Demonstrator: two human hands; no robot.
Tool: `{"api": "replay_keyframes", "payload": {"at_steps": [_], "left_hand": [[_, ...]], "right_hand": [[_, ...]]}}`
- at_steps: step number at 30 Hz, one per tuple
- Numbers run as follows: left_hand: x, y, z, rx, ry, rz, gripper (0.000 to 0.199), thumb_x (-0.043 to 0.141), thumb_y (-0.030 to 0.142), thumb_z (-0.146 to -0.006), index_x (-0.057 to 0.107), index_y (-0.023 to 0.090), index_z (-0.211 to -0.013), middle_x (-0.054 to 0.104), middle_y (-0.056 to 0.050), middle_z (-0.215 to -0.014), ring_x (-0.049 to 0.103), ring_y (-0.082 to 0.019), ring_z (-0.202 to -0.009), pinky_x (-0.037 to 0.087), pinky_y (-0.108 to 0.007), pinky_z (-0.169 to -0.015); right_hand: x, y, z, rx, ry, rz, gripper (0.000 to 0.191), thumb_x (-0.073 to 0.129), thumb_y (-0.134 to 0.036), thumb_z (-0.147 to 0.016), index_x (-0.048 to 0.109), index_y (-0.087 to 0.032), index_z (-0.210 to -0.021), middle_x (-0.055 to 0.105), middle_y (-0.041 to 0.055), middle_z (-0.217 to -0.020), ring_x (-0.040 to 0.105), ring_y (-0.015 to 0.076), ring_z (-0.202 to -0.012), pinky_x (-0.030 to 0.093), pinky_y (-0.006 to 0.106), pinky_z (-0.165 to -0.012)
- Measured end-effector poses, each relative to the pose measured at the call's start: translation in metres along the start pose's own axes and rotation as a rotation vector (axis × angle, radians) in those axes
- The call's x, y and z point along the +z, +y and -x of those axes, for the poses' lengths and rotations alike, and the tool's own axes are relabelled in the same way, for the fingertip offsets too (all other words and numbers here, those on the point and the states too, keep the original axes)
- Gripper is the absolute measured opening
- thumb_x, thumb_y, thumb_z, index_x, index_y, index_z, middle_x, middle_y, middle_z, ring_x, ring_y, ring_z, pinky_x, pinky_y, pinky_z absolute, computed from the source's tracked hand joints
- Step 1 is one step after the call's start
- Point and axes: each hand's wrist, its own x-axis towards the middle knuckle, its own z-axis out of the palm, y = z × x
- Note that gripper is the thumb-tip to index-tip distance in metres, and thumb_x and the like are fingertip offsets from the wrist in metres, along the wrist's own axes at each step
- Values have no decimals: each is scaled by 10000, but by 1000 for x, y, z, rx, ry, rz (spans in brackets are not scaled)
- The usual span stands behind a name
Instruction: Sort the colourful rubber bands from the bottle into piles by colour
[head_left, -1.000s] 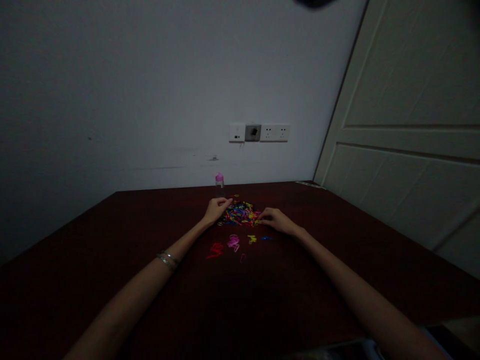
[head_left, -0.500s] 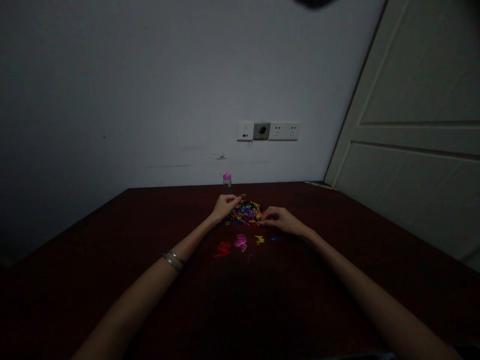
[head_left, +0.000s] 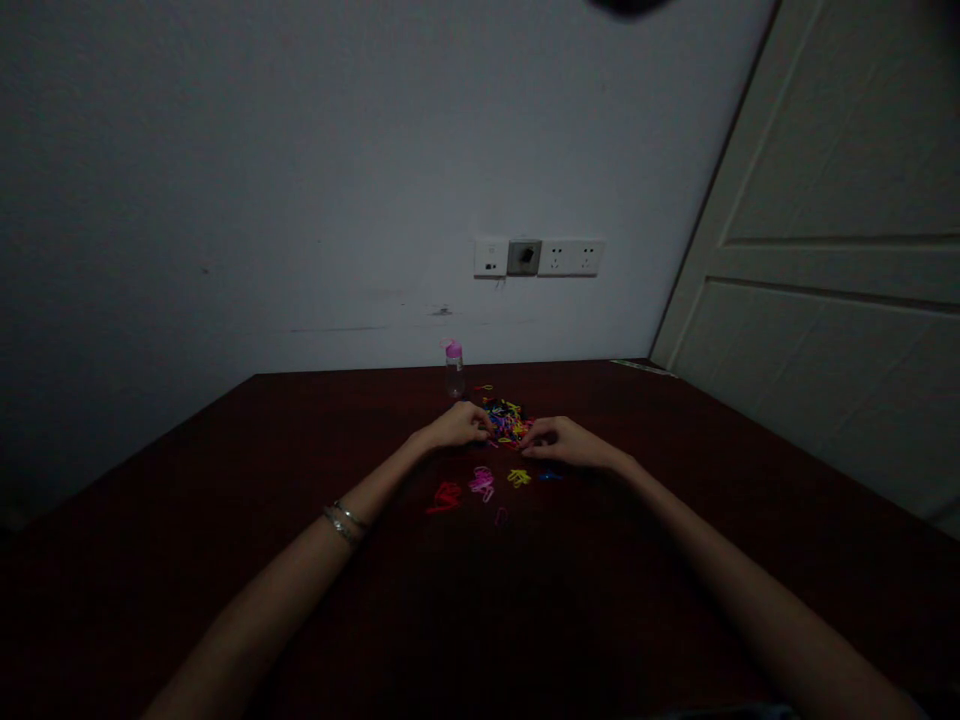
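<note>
A heap of small multicoloured rubber bands (head_left: 508, 420) lies on the dark red table between my hands. My left hand (head_left: 459, 426) has its curled fingers at the heap's left side; what they pinch, if anything, is too small to see. At the right edge, my right hand (head_left: 564, 441) has thumb and fingers drawn together beside red bands, their grip unclear. Nearer to me are separate groups: red bands (head_left: 448, 495), pink bands (head_left: 481, 483), yellow bands (head_left: 518, 478) and blue bands (head_left: 550, 476). One dark pinkish band (head_left: 501, 517) lies alone in front.
Behind the heap stands a clear bottle (head_left: 455, 380) with a pink cap. The table (head_left: 360, 420) meets a pale wall carrying sockets (head_left: 570, 258). A panelled light door (head_left: 832, 260) rises along the right. A yellow band (head_left: 486, 387) lies behind the heap.
My left hand has come down and slightly right, from the heap's upper left to its left side, with fingers more curled. The right hand has barely shifted.
</note>
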Motion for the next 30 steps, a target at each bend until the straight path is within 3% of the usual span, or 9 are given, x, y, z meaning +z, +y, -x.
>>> {"api": "replay_keyframes", "payload": {"at_steps": [5, 14, 23, 30], "left_hand": [[-1, 7, 3, -4, -51, -102, 183, 588, 252, -667, 688, 141, -772, 504, 22, -530, 382, -83, -483, 254, -199, -474], [12, -1, -2, 36, -22, -158, 163, 526, 107, -661, 672, 161, -712, 556, 9, -573, 452, -99, -528, 294, -198, -523], [12, 3, -1, 56, -26, -151, 165, 538, 125, -666, 665, 155, -766, 565, 4, -615, 466, -100, -554, 297, -195, -525], [14, 7, 1, 40, -52, -117, 148, 516, 87, -651, 648, 143, -689, 533, 10, -579, 433, -86, -526, 289, -192, -515]], "right_hand": [[-5, 13, 0, 65, 62, 16, 236, 579, -351, -734, 693, -163, -819, 654, 57, -823, 561, 165, -740, 429, 275, -674], [-5, 32, 1, 107, 98, 8, 255, 563, -350, -737, 684, -144, -827, 675, 61, -818, 585, 171, -739, 445, 291, -692], [-3, 35, 0, 97, 87, 14, 244, 549, -335, -742, 684, -144, -809, 678, 63, -818, 587, 173, -735, 445, 291, -687], [-4, 26, 2, 107, 73, 20, 236, 537, -326, -747, 683, -149, -804, 680, 60, -816, 590, 181, -747, 450, 302, -696]]}}
